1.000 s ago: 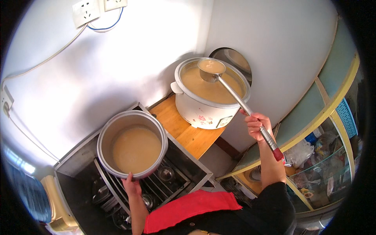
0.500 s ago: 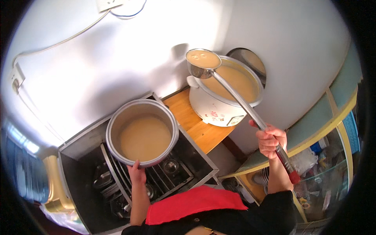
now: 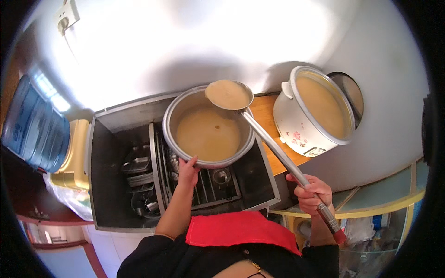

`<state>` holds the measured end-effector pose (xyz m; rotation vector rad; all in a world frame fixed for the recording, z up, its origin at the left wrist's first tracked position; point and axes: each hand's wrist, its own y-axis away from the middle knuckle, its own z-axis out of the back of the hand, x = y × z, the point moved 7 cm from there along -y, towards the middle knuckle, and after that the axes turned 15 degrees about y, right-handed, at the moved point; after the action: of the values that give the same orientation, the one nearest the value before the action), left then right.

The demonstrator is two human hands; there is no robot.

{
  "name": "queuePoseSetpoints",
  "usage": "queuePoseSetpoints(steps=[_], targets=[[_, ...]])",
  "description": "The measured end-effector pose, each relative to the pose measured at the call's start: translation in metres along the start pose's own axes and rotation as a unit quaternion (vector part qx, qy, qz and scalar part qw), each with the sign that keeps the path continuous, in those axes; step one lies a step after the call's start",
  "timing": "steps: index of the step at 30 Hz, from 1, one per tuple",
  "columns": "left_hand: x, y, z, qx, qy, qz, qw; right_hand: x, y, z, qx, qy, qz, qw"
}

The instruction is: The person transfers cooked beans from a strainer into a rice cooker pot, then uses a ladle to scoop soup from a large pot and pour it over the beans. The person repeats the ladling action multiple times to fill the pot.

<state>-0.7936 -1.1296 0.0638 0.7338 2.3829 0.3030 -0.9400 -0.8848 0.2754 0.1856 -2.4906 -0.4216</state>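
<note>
Right hand (image 3: pixel 313 194) clamped on filled steel ladle (image 3: pixel 277 151), dipper over metal pot (image 3: pixel 179 116) at far-right rim. Left hand (image 3: pixel 187 172) clamped on near rim.

Head-worn fisheye view, facing down, close above silver pot (image 3: pixel 222 164)

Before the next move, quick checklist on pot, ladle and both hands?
1. Left hand on the pot: ok, thumb at the near rim.
2. Right hand on the ladle: ok, wrapped around the handle.
3. Ladle loaded: ok, its bowl holds tan liquid.
4. Ladle bowl wholly inside the pot's outline: not ok, it overlaps the far rim in this view.
5. Room in pot: ok, liquid surface sits below the rim.
6. Pot base supported: cannot tell, underside hidden.
</note>
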Motion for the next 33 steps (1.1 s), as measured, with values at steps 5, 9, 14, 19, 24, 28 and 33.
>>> queuePoseSetpoints(steps=[5, 9, 14, 19, 24, 28, 33], targets=[[0.003, -0.007, 0.008, 0.030, 0.024, -0.007, 0.999, -0.005, -0.017, 0.013, -0.090, 0.170, -0.054, 0.980], [0.002, -0.002, -0.001, 0.010, 0.017, 0.000, 1.000, 0.000, -0.018, 0.014, -0.152, 0.301, -0.059, 0.940], [-0.001, 0.000, 0.000, -0.012, 0.030, -0.007, 0.999, 0.008, -0.016, 0.013, -0.205, 0.448, -0.056, 0.869], [-0.001, 0.000, 0.002, -0.012, 0.018, -0.003, 1.000, 0.012, -0.010, 0.012, -0.234, 0.563, -0.017, 0.792], [0.005, -0.006, 0.006, 0.006, 0.033, -0.001, 0.999, 0.012, -0.001, 0.022, -0.248, 0.694, 0.027, 0.675], [0.004, -0.004, 0.003, 0.007, 0.022, 0.002, 1.000, 0.010, -0.004, 0.018, -0.239, 0.818, 0.089, 0.515], [0.003, -0.004, 0.004, -0.009, 0.001, 0.004, 1.000, 0.005, -0.005, 0.025, -0.249, 0.835, 0.159, 0.465]])
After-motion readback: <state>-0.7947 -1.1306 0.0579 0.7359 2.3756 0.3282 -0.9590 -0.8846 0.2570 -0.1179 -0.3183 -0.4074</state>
